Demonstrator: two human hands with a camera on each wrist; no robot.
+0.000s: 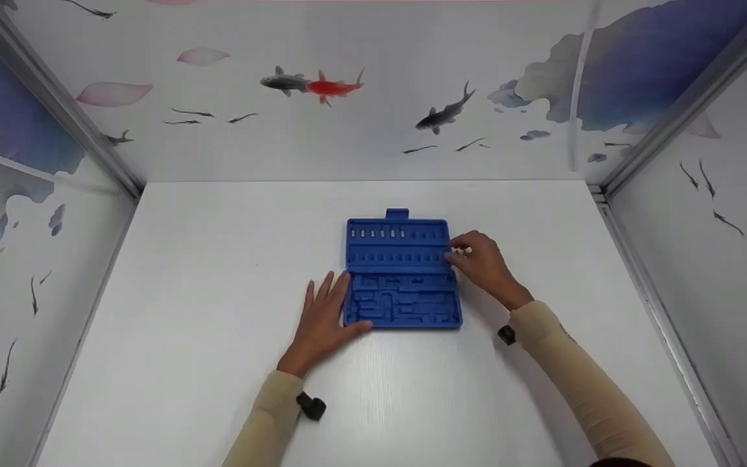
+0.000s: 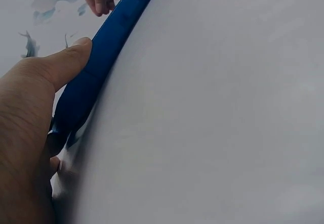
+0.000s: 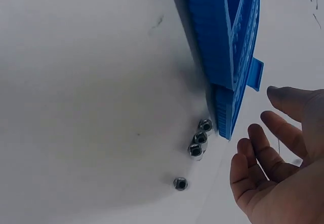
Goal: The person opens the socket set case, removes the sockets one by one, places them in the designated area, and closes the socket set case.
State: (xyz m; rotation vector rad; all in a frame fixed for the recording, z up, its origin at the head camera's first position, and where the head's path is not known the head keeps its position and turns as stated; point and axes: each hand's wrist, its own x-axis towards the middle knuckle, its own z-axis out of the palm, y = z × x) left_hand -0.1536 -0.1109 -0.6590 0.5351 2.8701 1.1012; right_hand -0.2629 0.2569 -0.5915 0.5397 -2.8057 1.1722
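Note:
An open blue plastic socket case [image 1: 406, 295] lies on the white table, with a row of small metal sockets [image 1: 378, 233] in its upper part. My left hand [image 1: 320, 321] rests against its left side, fingers straight and thumb at the front edge; in the left wrist view the thumb [image 2: 71, 62] lies along the blue edge. Beside the case's right side is my right hand [image 1: 482, 263], its fingers slightly bent. The right wrist view shows them apart with nothing between them. Several loose metal sockets [image 3: 201, 137] stand on the table close to the case there.
The white table [image 1: 218, 259] is enclosed by panels at the back, left and right, printed with fish and petals. A latch tab [image 1: 397, 213] sticks out from the case's far edge. The lower part holds moulded recesses.

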